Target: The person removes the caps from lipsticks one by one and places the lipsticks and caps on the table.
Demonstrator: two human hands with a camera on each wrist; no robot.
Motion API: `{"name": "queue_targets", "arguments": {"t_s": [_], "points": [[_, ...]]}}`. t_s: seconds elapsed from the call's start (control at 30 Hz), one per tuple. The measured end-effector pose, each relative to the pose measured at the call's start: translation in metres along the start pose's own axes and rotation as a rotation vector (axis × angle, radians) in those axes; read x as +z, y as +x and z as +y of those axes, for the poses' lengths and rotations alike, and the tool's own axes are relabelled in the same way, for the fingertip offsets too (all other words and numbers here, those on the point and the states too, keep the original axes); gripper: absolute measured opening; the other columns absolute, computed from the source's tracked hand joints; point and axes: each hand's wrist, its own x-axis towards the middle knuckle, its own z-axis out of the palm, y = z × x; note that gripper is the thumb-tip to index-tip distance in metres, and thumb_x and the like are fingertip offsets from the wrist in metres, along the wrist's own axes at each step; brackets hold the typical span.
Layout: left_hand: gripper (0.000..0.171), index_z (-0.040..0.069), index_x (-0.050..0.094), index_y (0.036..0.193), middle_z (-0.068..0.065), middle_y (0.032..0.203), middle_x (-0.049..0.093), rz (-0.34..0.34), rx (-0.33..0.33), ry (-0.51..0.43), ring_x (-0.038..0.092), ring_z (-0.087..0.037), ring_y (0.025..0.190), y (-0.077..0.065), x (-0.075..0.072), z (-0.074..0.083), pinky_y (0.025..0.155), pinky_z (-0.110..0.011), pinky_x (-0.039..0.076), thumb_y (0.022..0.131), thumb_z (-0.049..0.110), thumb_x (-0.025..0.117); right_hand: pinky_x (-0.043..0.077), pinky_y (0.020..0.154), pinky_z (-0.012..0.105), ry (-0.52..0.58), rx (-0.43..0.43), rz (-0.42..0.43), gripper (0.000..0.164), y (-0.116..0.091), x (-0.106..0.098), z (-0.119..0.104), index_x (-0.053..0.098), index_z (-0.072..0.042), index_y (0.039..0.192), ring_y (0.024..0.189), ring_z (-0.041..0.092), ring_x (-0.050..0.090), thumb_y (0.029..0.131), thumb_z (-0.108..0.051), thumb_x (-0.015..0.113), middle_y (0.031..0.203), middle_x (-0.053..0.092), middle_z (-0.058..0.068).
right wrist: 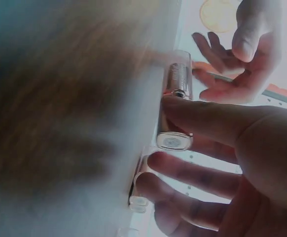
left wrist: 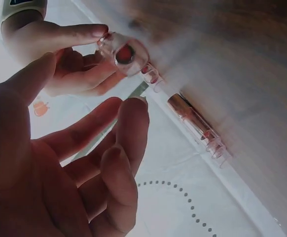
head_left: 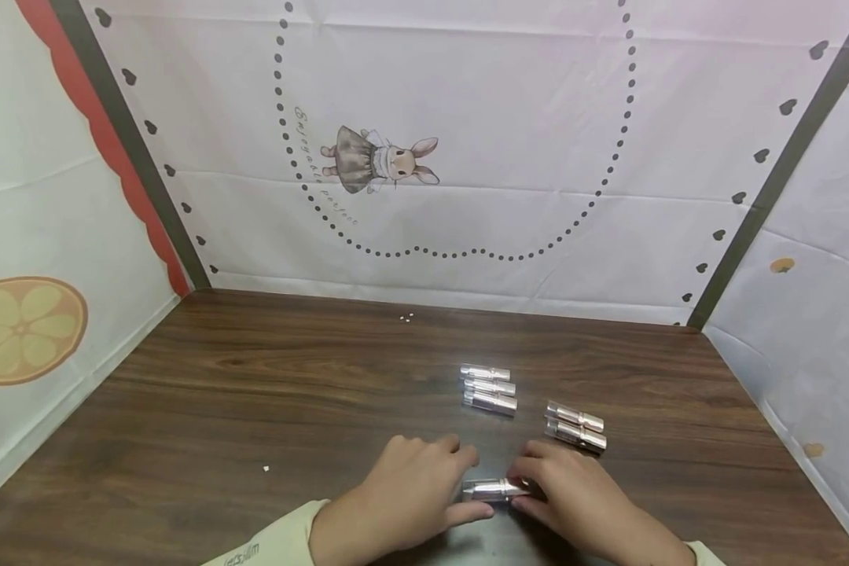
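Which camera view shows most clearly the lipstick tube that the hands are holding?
The right wrist view: the lipstick tube is near and sharp, pinched by the right hand. The head view shows it small and half hidden, the left hand beside it. The left wrist view shows only its blurred end.

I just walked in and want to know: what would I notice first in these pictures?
Two hands meet at the near edge of the wooden table: the right hand pinches a shiny lipstick tube, while the left hand spreads open beside it. Behind them lie a row of three tubes and a pair of tubes. A dressed rabbit picture decorates the white backdrop.
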Motion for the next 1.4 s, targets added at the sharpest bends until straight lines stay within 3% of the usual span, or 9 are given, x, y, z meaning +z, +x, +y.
{"name": "queue_targets", "arguments": {"t_s": [0.3,0.5,0.9,1.13,1.4], "points": [[0.041,0.026,0.065,0.093,0.011,0.074,0.053,0.080,0.000,-0.003,0.043,-0.007,0.046,0.001,0.001,0.001,0.043,-0.024,0.025,0.086,0.067,0.063,0.040,0.055,0.016,0.057,-0.062,0.141,0.016,0.003,-0.005,-0.006,0.072,-0.022,0.095,0.065,-0.007,0.047,0.083,-0.028,0.080,0.082,0.066,-0.015],[0.032,0.027,0.066,0.099,0.012,0.075,0.059,0.110,-0.005,-0.011,0.047,-0.007,0.047,0.006,0.000,0.002,0.043,-0.024,0.028,0.089,0.057,0.066,0.040,0.053,0.013,0.055,-0.083,0.234,0.020,0.003,-0.009,-0.008,0.073,-0.019,0.100,0.063,-0.006,0.051,0.083,-0.027,0.081,0.086,0.072,-0.011],[0.030,0.026,0.064,0.094,0.012,0.072,0.056,0.157,0.000,-0.009,0.046,-0.005,0.046,0.010,0.000,0.002,0.043,-0.023,0.025,0.089,0.055,0.067,0.041,0.054,0.013,0.074,-0.100,0.249,0.016,0.005,-0.010,-0.004,0.073,-0.020,0.098,0.065,-0.006,0.055,0.085,-0.028,0.079,0.087,0.072,-0.011],[0.029,0.026,0.064,0.091,0.012,0.068,0.053,0.166,0.006,-0.012,0.041,-0.005,0.044,0.013,0.003,0.002,0.042,-0.022,0.023,0.089,0.055,0.066,0.038,0.054,0.014,0.082,-0.106,0.231,0.015,0.005,-0.011,-0.001,0.073,-0.021,0.097,0.064,-0.007,0.048,0.085,-0.028,0.079,0.080,0.066,-0.017],[0.031,0.027,0.065,0.090,0.011,0.067,0.054,0.158,-0.002,-0.011,0.046,-0.008,0.044,0.017,0.005,0.002,0.040,-0.025,0.024,0.090,0.058,0.063,0.040,0.055,0.013,0.090,-0.129,0.250,0.015,0.006,-0.010,0.002,0.074,-0.021,0.098,0.065,-0.008,0.052,0.085,-0.027,0.079,0.085,0.071,-0.013]]}}
